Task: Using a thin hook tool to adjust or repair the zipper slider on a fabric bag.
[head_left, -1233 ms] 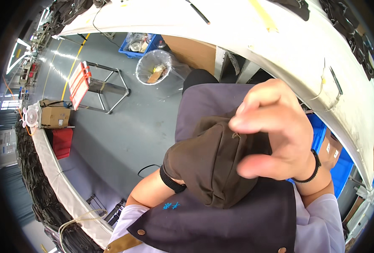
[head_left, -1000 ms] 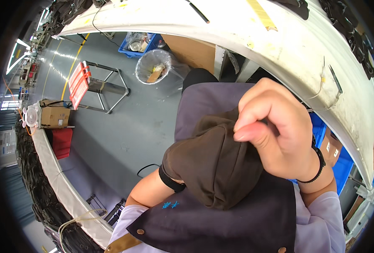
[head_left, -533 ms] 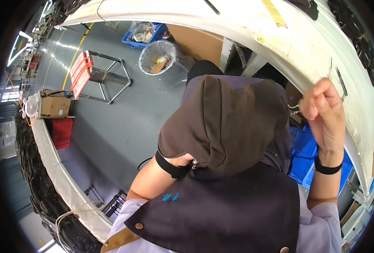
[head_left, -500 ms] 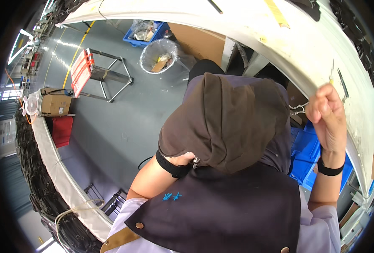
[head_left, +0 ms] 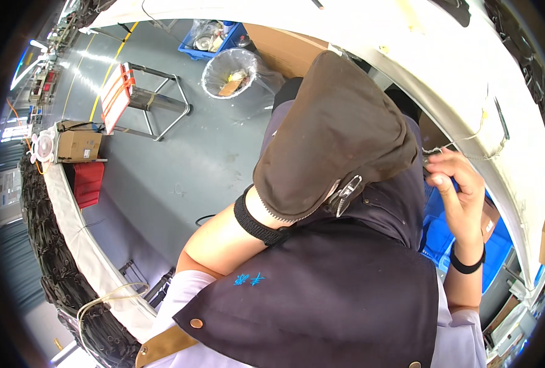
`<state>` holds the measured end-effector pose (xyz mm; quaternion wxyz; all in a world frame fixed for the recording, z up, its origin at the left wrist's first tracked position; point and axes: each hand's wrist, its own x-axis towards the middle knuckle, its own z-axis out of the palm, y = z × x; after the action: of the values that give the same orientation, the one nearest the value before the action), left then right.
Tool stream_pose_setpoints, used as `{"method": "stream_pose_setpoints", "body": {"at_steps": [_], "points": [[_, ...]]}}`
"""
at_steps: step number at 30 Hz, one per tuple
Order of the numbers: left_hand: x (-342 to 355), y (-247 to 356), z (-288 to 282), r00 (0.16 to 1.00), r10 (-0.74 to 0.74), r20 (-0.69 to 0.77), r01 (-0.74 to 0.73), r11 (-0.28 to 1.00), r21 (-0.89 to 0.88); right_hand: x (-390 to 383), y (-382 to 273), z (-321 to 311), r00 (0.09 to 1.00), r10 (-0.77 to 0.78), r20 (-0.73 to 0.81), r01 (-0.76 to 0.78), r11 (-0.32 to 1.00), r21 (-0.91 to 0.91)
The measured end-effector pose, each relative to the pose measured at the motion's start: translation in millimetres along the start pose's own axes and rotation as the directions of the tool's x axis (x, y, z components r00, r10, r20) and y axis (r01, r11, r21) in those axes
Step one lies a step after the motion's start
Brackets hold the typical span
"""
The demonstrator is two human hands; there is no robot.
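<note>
Plainly, the brown fabric pouch [head_left: 340, 129] sits over the left hand [head_left: 261, 201], hiding those fingers so that I cannot tell their state, while the right hand [head_left: 459, 193], fingers loosely bent, is just beside it near a pale cord [head_left: 484, 126], any pinch unclear.

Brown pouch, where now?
Head view: the brown pouch is above and right of centre, over the end of the left forearm, left of the right hand.

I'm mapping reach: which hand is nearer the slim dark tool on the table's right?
Right: the right hand is below-left of the tool in view; the left hand is hidden in the brown pouch, farther left.
</note>
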<state>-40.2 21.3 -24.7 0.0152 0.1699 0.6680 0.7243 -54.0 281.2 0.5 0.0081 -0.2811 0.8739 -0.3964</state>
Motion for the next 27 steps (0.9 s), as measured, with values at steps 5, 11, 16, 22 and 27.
{"method": "stream_pose_setpoints", "body": {"at_steps": [5, 11, 16, 22, 27], "points": [[-8, 25, 8, 0.981, 0.103, -0.166, -0.078, 0.986, 0.151, 29, -27, 28, 0.977, -0.106, -0.185, 0.141, 0.971, 0.19], [-14, 51, -1, 0.928, 0.372, 0.003, -0.206, 0.506, 0.838, 54, -41, 40, 0.96, -0.077, -0.268, 0.141, 0.962, 0.232], [-20, 58, -5, 0.983, 0.186, -0.006, -0.117, 0.645, 0.756, 56, -38, 48, 0.951, -0.105, -0.291, 0.212, 0.906, 0.366], [-25, 53, -6, 0.993, 0.074, -0.088, -0.007, 0.8, 0.6, 55, -38, 51, 0.957, -0.119, -0.266, 0.214, 0.906, 0.364], [-13, 47, -4, 0.974, 0.223, -0.032, -0.18, 0.858, 0.481, 59, -26, 59, 0.958, -0.098, -0.268, 0.198, 0.906, 0.375]]}}
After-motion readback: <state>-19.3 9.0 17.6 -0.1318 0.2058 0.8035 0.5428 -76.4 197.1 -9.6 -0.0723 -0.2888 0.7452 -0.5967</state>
